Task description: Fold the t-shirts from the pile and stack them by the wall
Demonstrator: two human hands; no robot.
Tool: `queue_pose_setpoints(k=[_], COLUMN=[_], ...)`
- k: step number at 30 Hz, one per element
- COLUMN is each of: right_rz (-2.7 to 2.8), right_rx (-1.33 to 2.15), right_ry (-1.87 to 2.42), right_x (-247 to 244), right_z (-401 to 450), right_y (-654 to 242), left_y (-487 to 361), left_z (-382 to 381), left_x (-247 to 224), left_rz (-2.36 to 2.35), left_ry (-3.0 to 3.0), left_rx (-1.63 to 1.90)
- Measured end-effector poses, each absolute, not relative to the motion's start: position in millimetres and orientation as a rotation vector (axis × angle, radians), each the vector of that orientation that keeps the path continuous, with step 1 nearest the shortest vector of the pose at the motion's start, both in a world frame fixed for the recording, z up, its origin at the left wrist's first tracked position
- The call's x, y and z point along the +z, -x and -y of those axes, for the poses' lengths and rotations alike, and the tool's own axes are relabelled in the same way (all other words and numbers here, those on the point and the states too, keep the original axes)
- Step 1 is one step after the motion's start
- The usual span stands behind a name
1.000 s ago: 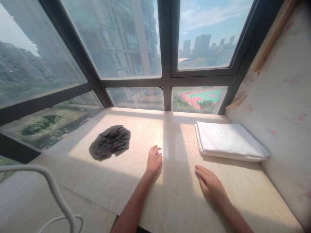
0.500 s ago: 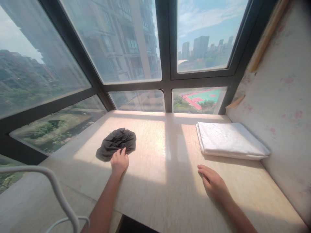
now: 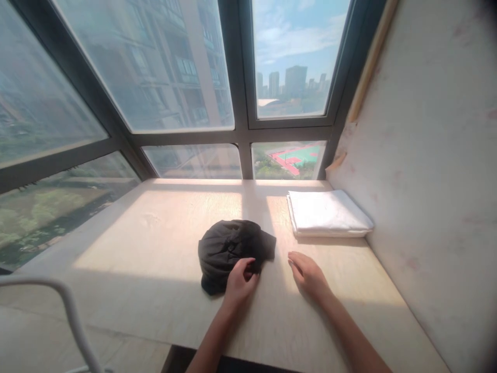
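Observation:
A crumpled black cloth [image 3: 229,243] lies bunched on the pale tabletop [image 3: 155,311], a flat flap of it pointing right. My left hand [image 3: 241,285] is at its near right edge, fingers curled and closed on the fabric; the fingertips are partly lost against the dark folds. To the right, my right hand [image 3: 309,274] rests just above the table, holding nothing, its fingers loosely bent and slightly apart. A short gap separates it from the cloth's flap.
A folded white cloth [image 3: 328,215] sits at the back right by the papered wall [image 3: 423,207]. Dark-framed windows [image 3: 240,137] line the back and left. A curved white tube [image 3: 72,316] rises at the lower left.
My left hand has brought the black cloth rightward and nearer, toward the middle of the table. My right hand stays free beside it. The camera view has turned a little right.

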State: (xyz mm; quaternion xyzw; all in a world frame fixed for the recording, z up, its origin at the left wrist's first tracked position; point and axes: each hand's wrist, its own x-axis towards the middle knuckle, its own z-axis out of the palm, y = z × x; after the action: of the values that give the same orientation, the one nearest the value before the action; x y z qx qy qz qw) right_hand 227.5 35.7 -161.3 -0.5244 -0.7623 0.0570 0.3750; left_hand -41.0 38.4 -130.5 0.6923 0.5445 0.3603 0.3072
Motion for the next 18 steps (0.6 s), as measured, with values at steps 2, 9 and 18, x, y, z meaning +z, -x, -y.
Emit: queue_pose_setpoints(k=[2, 9, 18], right_rz=[1.954, 1.976, 1.746], right_rx=[0.116, 0.126, 0.190], right_ry=[1.323, 1.306, 1.365], right_x=[-158, -150, -154], right_z=[-37, -39, -37], right_y=[-227, -226, -230], left_y=[23, 12, 10], left_z=[-36, -33, -22], left_x=[-130, -123, -128], left_rz=[-1.308, -1.124, -1.280], left_ry=[-1.766, -1.552, -1.519], left_rx=[0.934, 0.965, 1.119])
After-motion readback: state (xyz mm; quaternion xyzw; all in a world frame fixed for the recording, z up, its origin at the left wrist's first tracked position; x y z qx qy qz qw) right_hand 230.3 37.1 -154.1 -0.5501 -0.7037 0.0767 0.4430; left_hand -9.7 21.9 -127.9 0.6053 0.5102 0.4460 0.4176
